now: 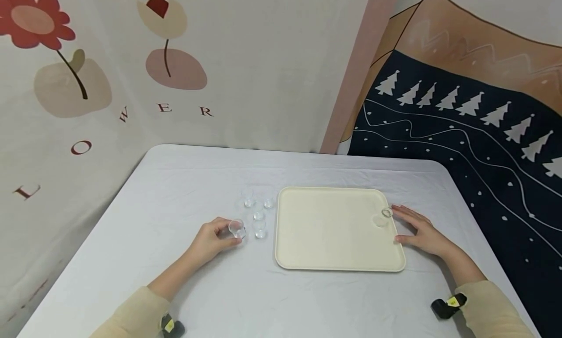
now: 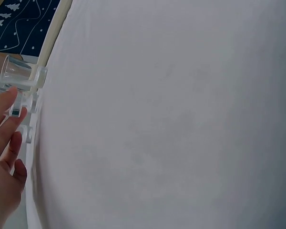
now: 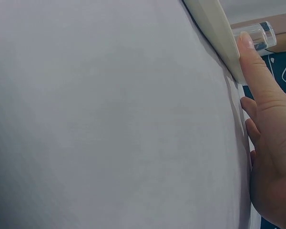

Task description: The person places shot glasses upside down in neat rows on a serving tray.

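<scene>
My left hand (image 1: 221, 236) pinches a small clear cup (image 1: 237, 228), tilted just above the white tablecloth, left of a cream tray (image 1: 333, 230). In the left wrist view the same cup (image 2: 16, 76) sits at my fingertips (image 2: 9, 102). Several more clear cups (image 1: 259, 213) stand in a loose cluster beside the tray's left edge. One clear cup (image 1: 385, 216) stands on the tray near its right rim. My right hand (image 1: 408, 228) lies flat on the cloth with straight fingers, its thumb against the tray's right edge. The right wrist view shows a finger (image 3: 257, 71) along the tray rim (image 3: 214, 33), below that cup (image 3: 260, 33).
The table (image 1: 184, 182) is covered by a white cloth and has rounded far corners. Behind it hang a flower-print cloth (image 1: 131, 74) on the left and a dark tree-patterned cloth (image 1: 461, 133) on the right. Most of the tray holds nothing.
</scene>
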`<state>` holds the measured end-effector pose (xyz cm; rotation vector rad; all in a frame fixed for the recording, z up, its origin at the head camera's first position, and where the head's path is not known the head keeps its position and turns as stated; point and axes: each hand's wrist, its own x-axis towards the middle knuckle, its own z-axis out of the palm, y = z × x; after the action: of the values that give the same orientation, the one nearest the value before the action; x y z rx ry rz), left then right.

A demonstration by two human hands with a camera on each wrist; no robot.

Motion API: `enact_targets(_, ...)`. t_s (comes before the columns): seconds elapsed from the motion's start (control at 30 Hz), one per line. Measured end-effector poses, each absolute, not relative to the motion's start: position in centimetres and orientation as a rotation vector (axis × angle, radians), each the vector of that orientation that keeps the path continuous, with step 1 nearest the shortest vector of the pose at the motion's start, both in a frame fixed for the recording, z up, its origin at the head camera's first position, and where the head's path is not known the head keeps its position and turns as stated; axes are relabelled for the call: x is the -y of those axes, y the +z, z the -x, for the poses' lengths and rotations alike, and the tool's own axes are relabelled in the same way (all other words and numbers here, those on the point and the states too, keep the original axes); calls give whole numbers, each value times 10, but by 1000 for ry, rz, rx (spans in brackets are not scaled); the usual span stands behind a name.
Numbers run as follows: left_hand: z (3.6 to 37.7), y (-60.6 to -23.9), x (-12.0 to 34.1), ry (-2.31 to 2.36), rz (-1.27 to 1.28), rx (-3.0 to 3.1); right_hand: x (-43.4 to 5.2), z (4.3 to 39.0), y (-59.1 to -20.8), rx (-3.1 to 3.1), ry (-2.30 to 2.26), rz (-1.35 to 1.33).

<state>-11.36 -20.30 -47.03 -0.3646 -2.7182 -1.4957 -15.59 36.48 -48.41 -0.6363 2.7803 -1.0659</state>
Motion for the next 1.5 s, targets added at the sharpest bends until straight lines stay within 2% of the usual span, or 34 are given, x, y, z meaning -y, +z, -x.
enact_targets(0.43, 111, -448, 193, -1531, 382, 2658, -363, 153, -482, -2790, -1035, 577)
enact_targets(0.8, 98, -398, 165, -1537, 561, 2501, -363, 153, -484, -2793, -1057, 589)
enact_targets(1.07, 105, -395, 150, -1565, 641, 2410, -362, 153, -483, -2788, -1073, 593)
enact_targets(1.3, 122, -422, 143, -1540, 710, 2368, -362, 153, -483, -2788, -1062, 584)
enact_targets(1.5, 129, -420, 126, -1565, 677, 2373, -363, 154, -483, -2791, -1044, 574)
